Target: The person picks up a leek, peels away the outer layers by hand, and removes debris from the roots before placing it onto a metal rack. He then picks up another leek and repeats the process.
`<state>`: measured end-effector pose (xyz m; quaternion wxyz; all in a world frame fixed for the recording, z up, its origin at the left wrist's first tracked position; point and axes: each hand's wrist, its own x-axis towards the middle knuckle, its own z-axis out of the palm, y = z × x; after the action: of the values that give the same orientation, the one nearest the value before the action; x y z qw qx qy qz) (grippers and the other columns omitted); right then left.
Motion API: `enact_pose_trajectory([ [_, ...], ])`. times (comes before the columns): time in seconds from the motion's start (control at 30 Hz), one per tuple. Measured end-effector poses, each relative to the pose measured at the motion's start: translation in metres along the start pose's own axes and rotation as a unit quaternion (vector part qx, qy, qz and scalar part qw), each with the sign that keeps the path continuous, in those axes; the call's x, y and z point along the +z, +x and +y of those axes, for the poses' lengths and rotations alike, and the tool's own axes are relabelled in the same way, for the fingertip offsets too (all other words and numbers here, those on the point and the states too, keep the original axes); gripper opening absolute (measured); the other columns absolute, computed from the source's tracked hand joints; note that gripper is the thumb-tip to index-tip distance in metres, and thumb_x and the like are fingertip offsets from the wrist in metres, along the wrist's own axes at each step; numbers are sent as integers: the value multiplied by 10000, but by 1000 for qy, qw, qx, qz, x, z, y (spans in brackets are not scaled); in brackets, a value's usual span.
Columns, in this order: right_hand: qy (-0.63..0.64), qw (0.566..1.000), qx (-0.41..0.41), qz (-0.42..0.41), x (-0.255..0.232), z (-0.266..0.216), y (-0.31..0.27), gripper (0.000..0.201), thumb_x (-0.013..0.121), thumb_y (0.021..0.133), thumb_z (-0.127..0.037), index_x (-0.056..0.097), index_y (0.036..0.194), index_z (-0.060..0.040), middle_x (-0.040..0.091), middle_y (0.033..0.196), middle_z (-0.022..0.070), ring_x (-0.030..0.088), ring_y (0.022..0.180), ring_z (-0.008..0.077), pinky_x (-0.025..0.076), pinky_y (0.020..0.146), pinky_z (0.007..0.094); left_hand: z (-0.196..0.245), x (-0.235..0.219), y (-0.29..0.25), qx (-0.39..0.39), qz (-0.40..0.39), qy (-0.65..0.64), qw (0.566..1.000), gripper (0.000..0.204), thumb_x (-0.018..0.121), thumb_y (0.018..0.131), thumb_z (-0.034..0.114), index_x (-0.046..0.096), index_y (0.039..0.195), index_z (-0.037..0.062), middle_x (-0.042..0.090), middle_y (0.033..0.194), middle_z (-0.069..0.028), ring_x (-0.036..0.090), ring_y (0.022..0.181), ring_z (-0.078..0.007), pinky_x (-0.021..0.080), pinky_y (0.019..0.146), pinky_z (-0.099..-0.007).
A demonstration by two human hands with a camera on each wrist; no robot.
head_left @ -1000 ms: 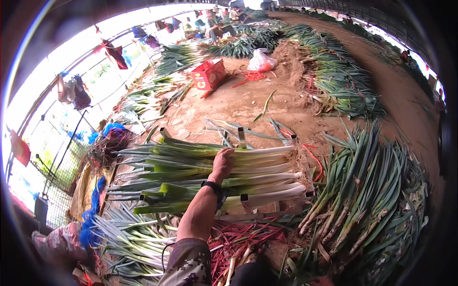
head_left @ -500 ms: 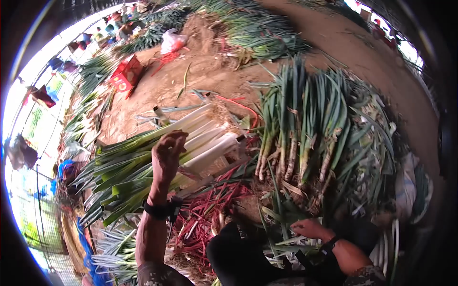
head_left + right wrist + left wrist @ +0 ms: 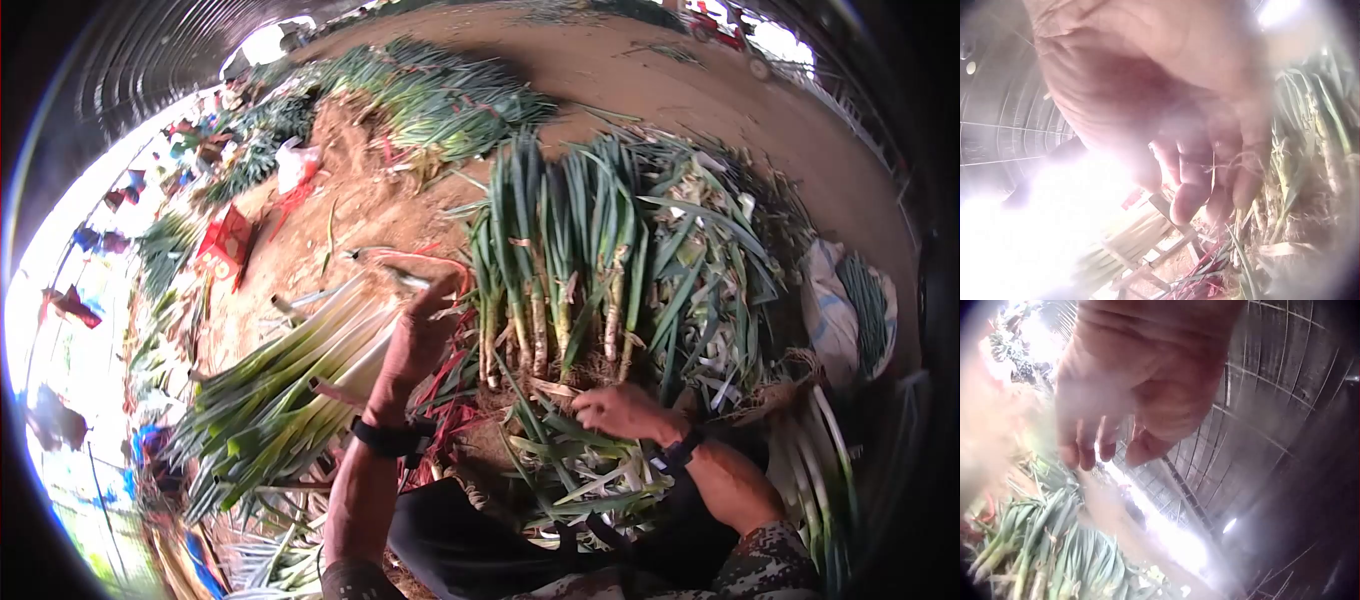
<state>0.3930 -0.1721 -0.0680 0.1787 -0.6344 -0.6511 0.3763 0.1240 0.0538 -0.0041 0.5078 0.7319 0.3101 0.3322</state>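
Note:
In the head view the left hand (image 3: 415, 345) hangs in the air between the laid-out leeks (image 3: 290, 380) and the upright row of untrimmed leeks (image 3: 560, 240). Its fingers are loosely bent around nothing, as the left wrist view shows of the hand (image 3: 1141, 381). The right hand (image 3: 625, 410) is just below the root ends of the untrimmed leeks, above loose leaves (image 3: 590, 480). In the right wrist view that hand (image 3: 1179, 112) has relaxed fingers, with thin root strands near them and no leek held.
Red ties (image 3: 445, 385) lie between the two groups of leeks. A heap of leaves (image 3: 710, 270) and a white sack (image 3: 830, 310) are at the right. A red box (image 3: 226, 243), a plastic bag (image 3: 296, 166) and more leeks (image 3: 430, 100) lie farther off.
The head view has turned right. The left hand has left the laid-out leeks and moved right toward the untrimmed ones. The right hand has come into view and risen close to their roots.

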Motion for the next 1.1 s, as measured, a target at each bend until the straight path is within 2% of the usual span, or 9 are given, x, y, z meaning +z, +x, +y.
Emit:
enact_pose_trajectory([
  [0.23, 38, 954, -150, -258, -4, -8, -31, 410, 576, 924, -418, 713, 1008, -40, 689, 872, 195, 671, 869, 383, 501, 775, 488, -76, 162, 32, -115, -190, -196, 955, 331, 636, 975, 202, 669, 1234, -1, 737, 1005, -38, 649, 900, -101, 516, 758, -263],
  [0.37, 96, 959, -87, -253, -50, -20, -52, 394, 592, 956, -433, 729, 980, -64, 701, 785, 106, 681, 718, 250, 514, 677, 382, -109, 268, 22, -271, -224, -105, 930, 367, 623, 975, 311, 684, 1199, 28, 741, 887, -68, 686, 836, -146, 546, 733, -323],
  [0.47, 227, 966, -78, -95, -58, -9, -70, 303, 672, 930, -355, 713, 971, -58, 691, 751, 102, 666, 669, 222, 502, 648, 348, -227, 344, 3, -1, -242, 100, 965, 380, 625, 938, 376, 673, 1141, 59, 719, 947, -162, 703, 894, -327, 547, 738, -438],
  [0.5, 268, 959, -92, -31, -59, -5, -74, 298, 680, 927, -344, 705, 949, -48, 691, 755, 112, 664, 662, 244, 499, 644, 360, -220, 365, 0, -96, -267, 270, 920, 433, 617, 924, 417, 622, 1160, 54, 713, 1034, -180, 670, 948, -415, 536, 778, -491],
  [0.6, 256, 960, -115, 16, -66, 2, -82, 226, 679, 927, -293, 688, 974, -73, 697, 764, 108, 707, 736, 258, 518, 667, 353, -256, 392, -43, -50, -198, 251, 946, 562, 614, 898, 458, 500, 1285, 67, 687, 1059, -226, 645, 994, -466, 521, 842, -548],
  [0.8, 280, 950, -130, 34, -59, 16, -86, 208, 684, 911, -255, 694, 1011, -73, 684, 820, 137, 676, 739, 320, 511, 672, 377, -247, 422, -36, -285, -150, 278, 905, 530, 660, 892, 393, 536, 1280, 54, 688, 973, -210, 674, 957, -408, 556, 784, -500],
  [0.87, 278, 947, -146, 70, -57, 15, -84, 186, 679, 878, -255, 685, 946, -82, 662, 734, 128, 656, 670, 331, 485, 633, 378, -249, 416, -37, -100, -189, 173, 961, 500, 691, 894, 326, 562, 1284, 42, 695, 953, -168, 695, 895, -334, 568, 724, -437],
  [0.97, 237, 963, -128, 19, -64, 12, -83, 182, 677, 931, -233, 689, 996, -64, 681, 823, 144, 663, 721, 315, 506, 653, 372, -249, 415, -30, -357, -188, -260, 877, 414, 728, 897, 198, 628, 1252, 10, 697, 950, -92, 684, 780, -182, 561, 627, -318],
  [1.1, 278, 908, -273, 154, -27, 19, -58, 160, 670, 908, -199, 658, 885, -41, 641, 710, 130, 603, 612, 264, 464, 608, 362, -229, 382, -45, -389, -199, -278, 855, 405, 726, 899, 201, 633, 1240, 2, 697, 959, -85, 677, 766, -170, 556, 613, -310],
])
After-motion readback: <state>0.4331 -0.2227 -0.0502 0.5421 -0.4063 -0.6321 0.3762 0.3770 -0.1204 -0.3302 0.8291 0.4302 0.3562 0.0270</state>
